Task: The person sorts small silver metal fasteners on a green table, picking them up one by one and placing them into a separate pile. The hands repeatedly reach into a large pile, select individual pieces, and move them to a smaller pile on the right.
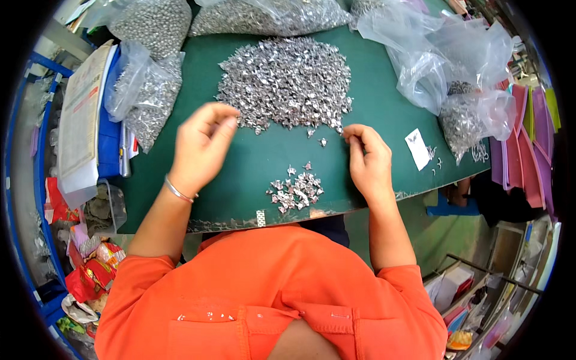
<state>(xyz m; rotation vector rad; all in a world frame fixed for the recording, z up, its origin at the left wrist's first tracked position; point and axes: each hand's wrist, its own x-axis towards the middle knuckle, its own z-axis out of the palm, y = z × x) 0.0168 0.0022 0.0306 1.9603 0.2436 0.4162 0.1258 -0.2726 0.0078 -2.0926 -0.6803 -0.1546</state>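
A large heap of small silvery metal pieces (pixel 285 84) covers the far middle of the green table. At its left edge is my left hand (pixel 204 144), thumb and forefinger drawn together beside the pieces. Whatever is between those fingertips is too small to make out. My right hand (pixel 369 159) is at the heap's lower right corner, fingers curled in and fingertips by a few stray pieces (pixel 323 142). Its grip is closed too, and what it pinches cannot be made out. Closer to me, between my forearms, lies a small cluster of the same metal pieces (pixel 296 191).
Clear plastic bags of metal parts stand at the far left (pixel 150 27), far middle (pixel 270 18) and right (pixel 471 120). A white paper slip (pixel 417 149) lies on the table (pixel 240 204) at right. Papers (pixel 84 114) and a clear bin (pixel 108 207) flank the left side.
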